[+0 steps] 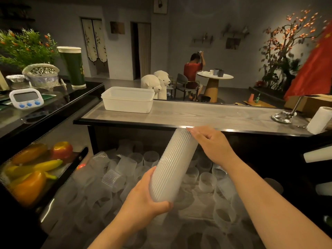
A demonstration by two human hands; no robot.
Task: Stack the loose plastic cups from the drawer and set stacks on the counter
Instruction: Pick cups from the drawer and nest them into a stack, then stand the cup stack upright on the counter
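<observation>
A long stack of translucent ribbed plastic cups [175,162] hangs tilted above the open drawer [194,209], its top end close to the counter's front edge. My left hand [149,200] grips the stack's lower end. My right hand [212,142] rests on the stack's upper end, fingers closed around the top cup. Several loose cups [125,169] lie jumbled in the drawer below, some upright, some on their sides. The grey wood-grain counter [206,114] runs across the middle, just beyond the stack.
On the counter stand a white plastic tub [127,99] at the left, a flag stand [284,116] and a paper roll [319,120] at the right. A basket of fruit [34,169] sits left of the drawer. A person sits at a round table far behind.
</observation>
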